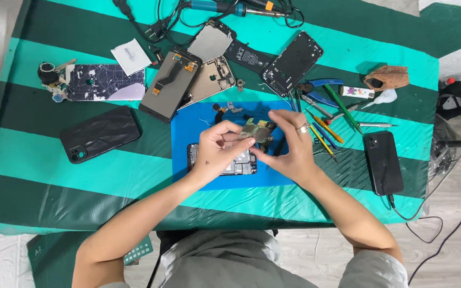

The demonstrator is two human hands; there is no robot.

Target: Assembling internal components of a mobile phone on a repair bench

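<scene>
Held part: a small greenish circuit board (255,129), pinched between both hands just above the opened phone (230,162)
Left hand (217,149): fingers curled, thumb and forefinger gripping the board's left edge
Right hand (292,146): ringed, fingertips closed on the board's right end
Long axis: roughly left to right, spanning from one hand to the other
Nearer hand: neither; both touch it, the left more underneath
Phone below: lies on the blue mat (188,128), under the left palm, long side running left to right
Tools: screwdrivers (324,130) just right of the right hand, untouched
</scene>
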